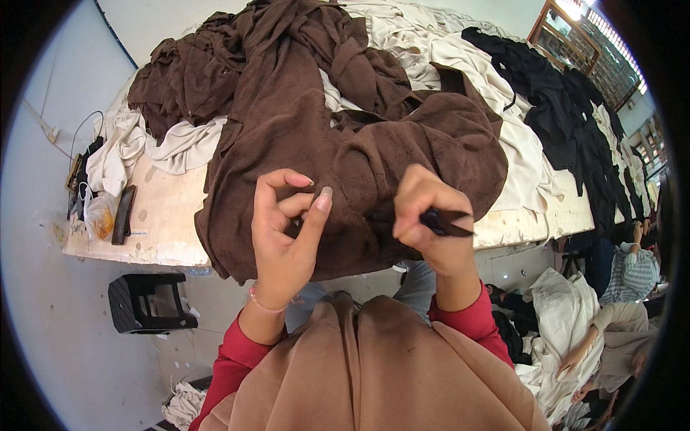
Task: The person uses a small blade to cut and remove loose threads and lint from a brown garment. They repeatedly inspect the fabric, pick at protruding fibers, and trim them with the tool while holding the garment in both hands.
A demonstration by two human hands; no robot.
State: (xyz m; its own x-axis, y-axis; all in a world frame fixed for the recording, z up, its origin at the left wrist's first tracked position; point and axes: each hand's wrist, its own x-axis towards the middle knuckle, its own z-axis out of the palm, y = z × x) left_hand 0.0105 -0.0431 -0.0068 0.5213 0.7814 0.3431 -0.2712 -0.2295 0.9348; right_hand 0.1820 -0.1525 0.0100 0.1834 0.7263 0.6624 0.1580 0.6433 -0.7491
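Note:
My left hand (284, 226) is raised over the front of a large brown cloth (287, 136). Its fingers are curled, with the thumb against the middle finger and the index tip a little apart; anything pinched there is too small to make out. To its right, my right hand (431, 215) is closed around small dark thread snips (449, 223), whose two pointed ends stick out on the right side of the fist. The brown cloth lies crumpled over the table and drapes past its near edge.
Cream fabric (460, 65) and black fabric (560, 115) are heaped across the wooden table (169, 226). A plastic bag (100, 215) and a dark, narrow object (123, 215) lie at its left end. A black stool (151, 303) stands below. Other people (625, 337) work at the right near piled cloth.

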